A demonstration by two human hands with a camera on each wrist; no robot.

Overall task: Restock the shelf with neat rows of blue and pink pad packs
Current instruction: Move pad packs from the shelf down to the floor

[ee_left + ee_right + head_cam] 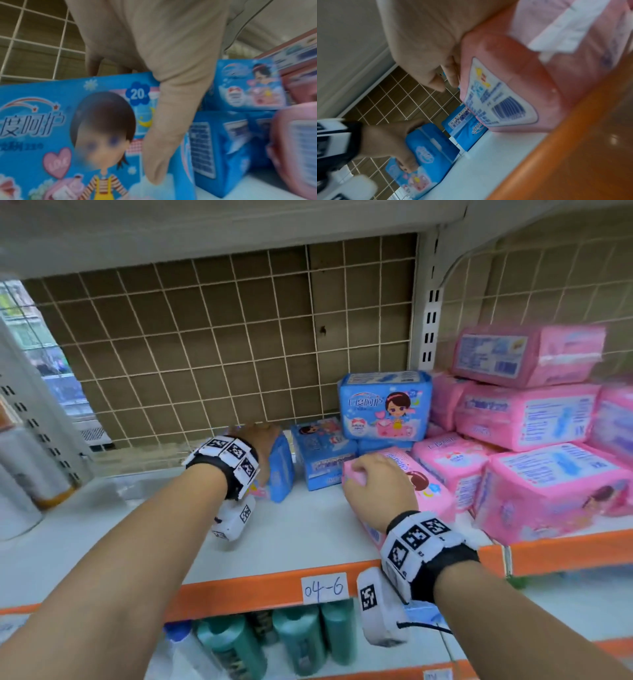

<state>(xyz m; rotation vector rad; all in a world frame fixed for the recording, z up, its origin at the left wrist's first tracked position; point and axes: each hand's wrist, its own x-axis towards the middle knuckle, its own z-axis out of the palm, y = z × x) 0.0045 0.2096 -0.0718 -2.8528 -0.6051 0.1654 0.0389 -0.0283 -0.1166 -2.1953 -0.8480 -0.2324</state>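
My left hand [263, 446] grips a blue pad pack [282, 470] standing upright on the white shelf [301, 529]; the thumb lies across its printed front [159, 155] and the fingers curl over its top. My right hand [376, 484] holds a pink pad pack [428, 494] from above near the shelf's front. In the right wrist view the fingers wrap the pink pack [513, 88], and the left hand [388, 142] holds the blue pack [428, 152]. More blue packs [322, 453] stand between the hands, one [383, 405] stacked on top.
Pink packs [527, 416] are piled in several layers at the right. A wire grid back panel [222, 337] closes the rear. The orange shelf edge [274, 587] carries a label "04-6" [323, 589]. Teal bottles [298, 642] stand on the shelf below; cans [30, 467] stand at left.
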